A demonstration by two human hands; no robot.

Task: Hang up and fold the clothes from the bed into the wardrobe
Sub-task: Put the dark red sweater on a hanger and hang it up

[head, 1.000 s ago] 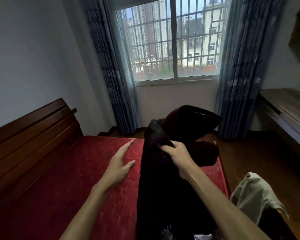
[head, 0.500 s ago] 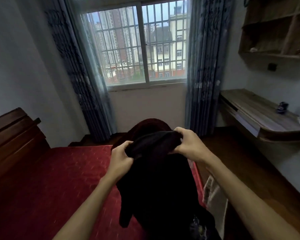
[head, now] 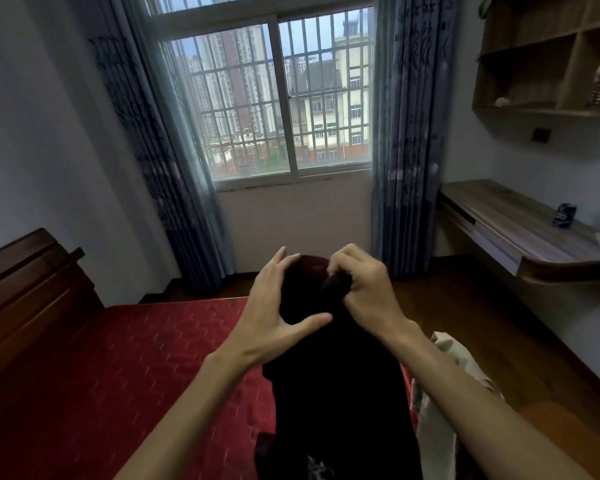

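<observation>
Over bed [head: 136, 358], dark garment [head: 336, 393] pinched in right hand [head: 364, 296], left hand [head: 278, 313] unclenched beside; cream cloth [head: 433, 431] nearby.

Clearance: room on the left, crowded on the right.
Red mattress [head: 118, 375] lies open left of the held-up dark garment [head: 336, 393], bounded far left by the wooden headboard [head: 25, 289]. On the right, pale cloth [head: 440, 427] lies just beside the garment at the bed edge. Beyond it, floor [head: 465, 323] runs free to the wall desk [head: 520, 230].

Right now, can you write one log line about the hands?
right hand: pinches top of black garment | left hand: open, touching it | garment: hangs over red bed
</observation>
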